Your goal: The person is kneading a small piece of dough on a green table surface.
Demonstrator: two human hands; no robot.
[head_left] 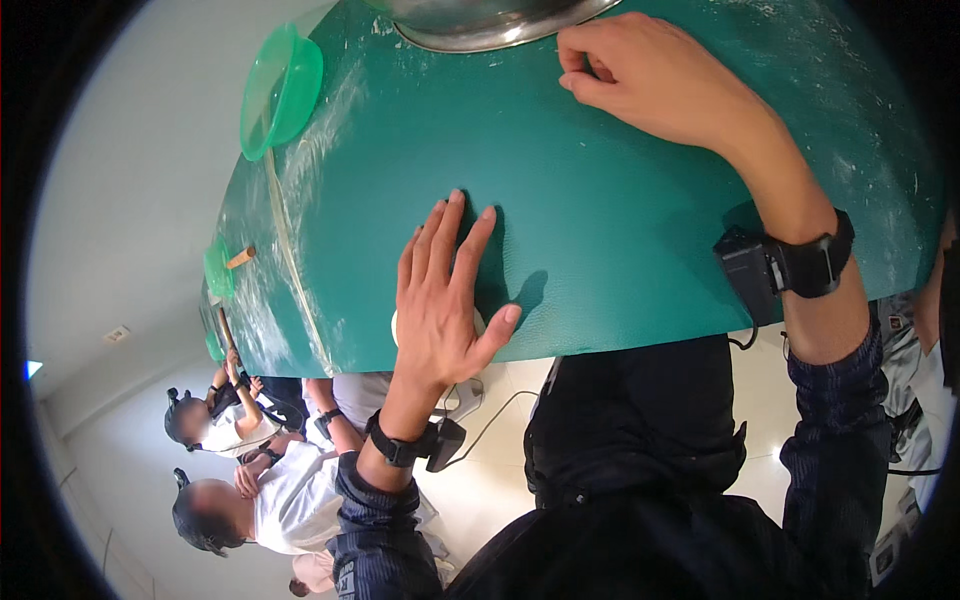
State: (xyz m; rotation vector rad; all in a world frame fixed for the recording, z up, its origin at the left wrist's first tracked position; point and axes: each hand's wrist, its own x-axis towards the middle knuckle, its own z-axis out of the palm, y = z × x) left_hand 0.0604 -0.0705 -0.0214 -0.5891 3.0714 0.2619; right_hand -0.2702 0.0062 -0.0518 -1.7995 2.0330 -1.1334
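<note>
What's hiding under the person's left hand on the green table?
Slivers of a white rounded thing peek out on both sides of the bare left hand, near the edge of the green tabletop. The hand covers the rest, so I can't tell what it is.

Looks like a shared food-preparation room, fitted with a long green-covered table streaked with white, flour-like powder. Holds green plastic bowls, a shiny metal vessel and a wooden rod resembling a rolling pin. Has several people alongside, two in dark caps, plus a pale, glossy floor.
</note>
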